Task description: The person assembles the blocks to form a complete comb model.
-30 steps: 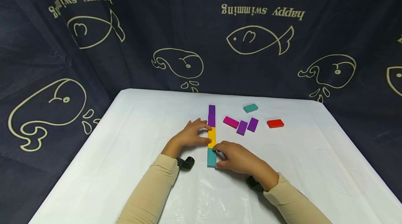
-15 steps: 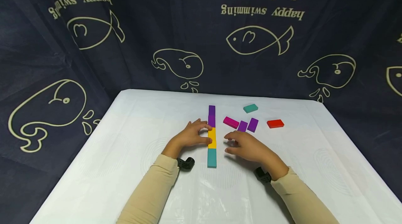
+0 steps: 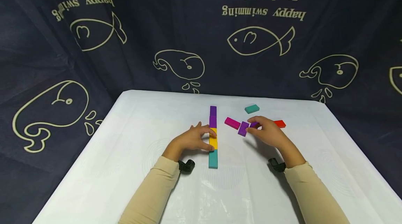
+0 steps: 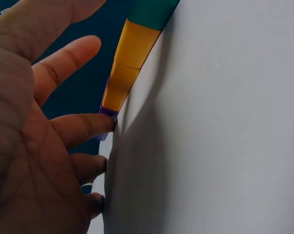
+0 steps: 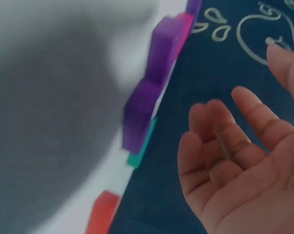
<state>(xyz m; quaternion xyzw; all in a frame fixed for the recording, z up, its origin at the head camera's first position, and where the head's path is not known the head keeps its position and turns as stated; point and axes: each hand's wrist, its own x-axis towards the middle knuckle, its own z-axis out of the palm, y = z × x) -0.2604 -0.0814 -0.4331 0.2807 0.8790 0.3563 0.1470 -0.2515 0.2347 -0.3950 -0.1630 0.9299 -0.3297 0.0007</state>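
A straight row on the white table runs away from me: a teal block nearest, then yellow blocks, then purple blocks. My left hand is at the yellow part, thumb and index finger spread apart over it. The left wrist view shows two yellow blocks end to end and no block gripped. To the right, my right hand hovers at two loose purple blocks, partly covering the farther one. In the right wrist view its fingers are loosely bent with nothing between them; contact cannot be made out.
A magenta block lies left of the loose purple ones. Behind them is another teal block. A red block sits to the right, partly behind my right hand. A dark printed cloth hangs beyond the table.
My right hand has left the near teal block and moved right and away to the loose purple blocks. My left thumb and index finger have shifted slightly nearer along the row.
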